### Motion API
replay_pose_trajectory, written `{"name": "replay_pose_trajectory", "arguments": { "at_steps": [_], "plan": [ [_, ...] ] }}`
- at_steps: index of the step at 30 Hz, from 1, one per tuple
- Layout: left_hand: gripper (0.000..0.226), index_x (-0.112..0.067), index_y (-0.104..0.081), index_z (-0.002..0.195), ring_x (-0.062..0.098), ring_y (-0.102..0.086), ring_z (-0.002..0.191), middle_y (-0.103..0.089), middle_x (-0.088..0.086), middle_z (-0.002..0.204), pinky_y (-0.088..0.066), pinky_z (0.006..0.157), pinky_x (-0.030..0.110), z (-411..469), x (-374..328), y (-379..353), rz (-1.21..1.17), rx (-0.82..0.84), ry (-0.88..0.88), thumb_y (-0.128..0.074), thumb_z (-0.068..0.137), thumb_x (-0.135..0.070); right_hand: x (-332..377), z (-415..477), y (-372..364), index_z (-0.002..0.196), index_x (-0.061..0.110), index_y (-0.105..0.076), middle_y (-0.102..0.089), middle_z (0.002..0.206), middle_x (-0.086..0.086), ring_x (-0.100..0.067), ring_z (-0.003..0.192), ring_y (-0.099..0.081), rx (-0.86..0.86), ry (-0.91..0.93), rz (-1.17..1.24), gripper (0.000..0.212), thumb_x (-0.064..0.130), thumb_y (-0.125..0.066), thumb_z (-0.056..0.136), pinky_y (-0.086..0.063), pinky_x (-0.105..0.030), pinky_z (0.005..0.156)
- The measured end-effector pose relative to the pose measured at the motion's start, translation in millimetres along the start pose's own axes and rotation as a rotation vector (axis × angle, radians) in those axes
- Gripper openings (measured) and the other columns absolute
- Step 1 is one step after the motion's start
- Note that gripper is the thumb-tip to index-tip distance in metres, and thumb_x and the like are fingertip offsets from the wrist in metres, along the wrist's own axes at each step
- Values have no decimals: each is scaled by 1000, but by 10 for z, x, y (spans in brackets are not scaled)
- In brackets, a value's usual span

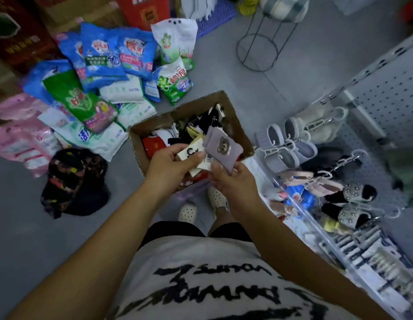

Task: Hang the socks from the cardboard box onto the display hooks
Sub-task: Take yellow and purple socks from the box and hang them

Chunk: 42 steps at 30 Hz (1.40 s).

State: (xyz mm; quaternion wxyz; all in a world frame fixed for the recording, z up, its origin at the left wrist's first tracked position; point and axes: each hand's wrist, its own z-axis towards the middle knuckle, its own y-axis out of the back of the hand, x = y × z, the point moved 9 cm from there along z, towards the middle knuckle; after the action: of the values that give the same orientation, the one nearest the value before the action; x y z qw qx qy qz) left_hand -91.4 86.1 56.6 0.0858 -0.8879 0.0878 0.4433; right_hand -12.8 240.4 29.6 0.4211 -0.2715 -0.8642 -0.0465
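An open cardboard box (235, 121) stands on the grey floor in front of my feet, holding several black, white and red socks. Above its near edge my left hand (175, 165) grips a cream pair of socks (194, 150) with black lettering. My right hand (230, 179) pinches the lower edge of a purple pair of socks (224, 146) with a bear face on it. The two pairs touch each other. A white pegboard display wall (385, 93) rises on the right, with a metal hook (360, 114) sticking out from it.
Slippers on plastic hangers (293, 144) lie along a shelf at the right. Bags of washing powder (108, 77) are piled on the floor at the left, beside a dark bundle (73, 181). A wire stand (258, 51) is at the back.
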Motion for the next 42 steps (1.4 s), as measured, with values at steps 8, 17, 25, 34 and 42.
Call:
{"name": "replay_pose_trajectory", "arguments": {
  "at_steps": [8,17,25,34,42],
  "plan": [
    [11,-9,-74,101,16,-77,76,-80,9,89,-59,60,23,-312,-70,-242,176,221,-27,-72,91,-5,-269,-408,556,120,19,-50,-71,116,-4,-23,105,-70,-373,59,133,59,44,-82,77,-57,-49,93],
    [23,-7,-71,116,25,-77,92,-79,11,100,-64,76,35,-643,-3,-973,328,478,4,-71,93,-10,-47,-1238,1256,144,22,-48,-47,140,14,-2,131,-43,-619,361,-214,59,39,-69,91,-36,-20,109],
    [21,-3,-71,110,26,-77,92,-78,16,101,-63,73,29,-1215,241,-2046,339,715,36,-66,94,-16,-34,-1765,1700,136,16,-58,-61,133,1,-13,125,-57,-463,524,-187,71,22,-89,72,-47,-29,105],
    [23,-15,-65,120,25,-77,84,-78,11,101,-61,63,27,-2343,956,-3338,547,971,-5,-63,97,-14,-445,-3105,3276,111,19,-71,-75,99,13,1,97,-69,-690,496,34,18,19,-56,100,-50,-15,82],
    [46,-26,-61,123,24,-77,73,-75,2,105,-60,60,42,-3337,1415,-4417,793,979,-377,-80,86,-8,-942,-4088,4421,126,9,-57,-77,103,-7,-17,88,-76,-737,462,148,27,24,-50,105,-57,-23,66]
  ]
}}
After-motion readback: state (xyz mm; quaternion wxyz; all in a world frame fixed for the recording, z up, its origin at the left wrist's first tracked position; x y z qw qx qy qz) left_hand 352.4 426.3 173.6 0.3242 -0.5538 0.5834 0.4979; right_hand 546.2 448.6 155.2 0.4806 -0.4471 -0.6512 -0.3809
